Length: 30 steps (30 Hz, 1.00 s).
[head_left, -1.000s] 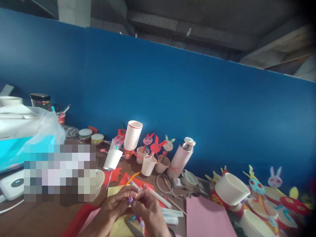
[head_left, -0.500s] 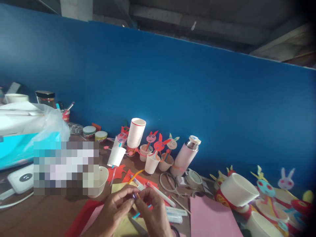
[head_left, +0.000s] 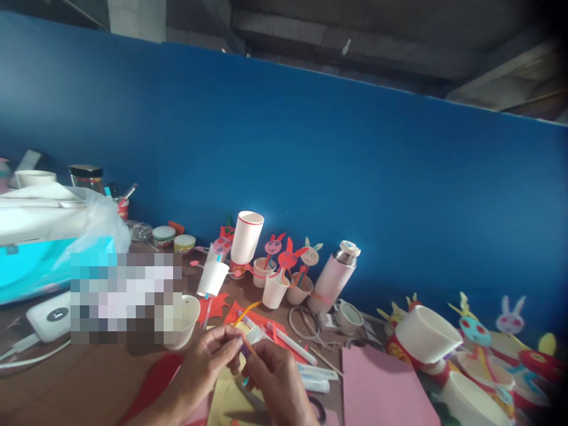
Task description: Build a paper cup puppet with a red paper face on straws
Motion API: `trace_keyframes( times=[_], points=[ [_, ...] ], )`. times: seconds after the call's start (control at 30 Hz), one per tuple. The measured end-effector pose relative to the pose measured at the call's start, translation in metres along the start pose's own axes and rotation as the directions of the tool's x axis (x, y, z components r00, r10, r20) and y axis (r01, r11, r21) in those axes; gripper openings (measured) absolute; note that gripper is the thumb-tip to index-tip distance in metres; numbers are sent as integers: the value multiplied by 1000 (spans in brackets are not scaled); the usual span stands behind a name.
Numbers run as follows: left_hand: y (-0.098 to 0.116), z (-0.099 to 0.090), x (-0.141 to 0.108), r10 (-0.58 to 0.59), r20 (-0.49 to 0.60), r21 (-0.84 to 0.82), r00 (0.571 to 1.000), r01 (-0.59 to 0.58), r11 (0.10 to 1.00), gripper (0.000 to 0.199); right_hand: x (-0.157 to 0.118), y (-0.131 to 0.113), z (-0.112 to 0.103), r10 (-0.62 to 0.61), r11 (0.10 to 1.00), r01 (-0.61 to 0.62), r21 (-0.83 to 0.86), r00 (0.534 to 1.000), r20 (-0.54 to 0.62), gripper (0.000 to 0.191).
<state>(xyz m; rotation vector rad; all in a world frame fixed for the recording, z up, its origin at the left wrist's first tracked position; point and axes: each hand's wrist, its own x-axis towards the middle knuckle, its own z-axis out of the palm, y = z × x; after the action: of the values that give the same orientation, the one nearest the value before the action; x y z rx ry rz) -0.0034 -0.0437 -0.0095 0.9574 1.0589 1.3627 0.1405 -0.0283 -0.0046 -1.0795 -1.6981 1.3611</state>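
Observation:
My left hand [head_left: 217, 355] and my right hand [head_left: 275, 370] meet above the craft papers at the bottom middle. Thumb and fingers of both pinch a small, thin purple-and-orange piece [head_left: 247, 349]; its exact kind is too small to tell. Beneath them lies a yellow paper sheet [head_left: 226, 402], with a bit of blue showing between the hands. Just beyond the fingertips are an orange bendy straw [head_left: 249, 311], red paper scraps [head_left: 213, 309] and a white marker [head_left: 290, 343]. A plain paper cup [head_left: 185, 322] stands left of my left hand.
Paper-cup figures with rabbit faces [head_left: 276, 290] stand before the blue wall [head_left: 310, 148], near stacked cups [head_left: 247, 236] and a pink thermos [head_left: 335, 275]. Pink paper [head_left: 381, 384] and more cup figures [head_left: 477, 331] are right. A plastic bag [head_left: 102, 216] and white device [head_left: 51, 316] sit left.
My hands have turned slightly, and the pinched piece shows more of its purple and orange length. The view has shifted a little; the things on the table stay put.

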Motion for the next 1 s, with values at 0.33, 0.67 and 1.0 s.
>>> trace_keyframes(
  times=[0.33, 0.67, 1.0],
  points=[
    [-2, 3, -1, -34, 187, -150, 982, 63, 987, 32, -2, -8, -3, 40, 999, -39, 11, 999, -12, 38],
    [-3, 4, -4, -78, 159, -70, 984, 90, 993, 26, -2, 0, 3, 85, 996, -85, 12, 996, 8, 41],
    [-9, 1, -4, -141, 277, -131, 951, 183, 974, 23, -3, -3, -1, 136, 979, -150, 137, 985, 107, 43]
  ],
)
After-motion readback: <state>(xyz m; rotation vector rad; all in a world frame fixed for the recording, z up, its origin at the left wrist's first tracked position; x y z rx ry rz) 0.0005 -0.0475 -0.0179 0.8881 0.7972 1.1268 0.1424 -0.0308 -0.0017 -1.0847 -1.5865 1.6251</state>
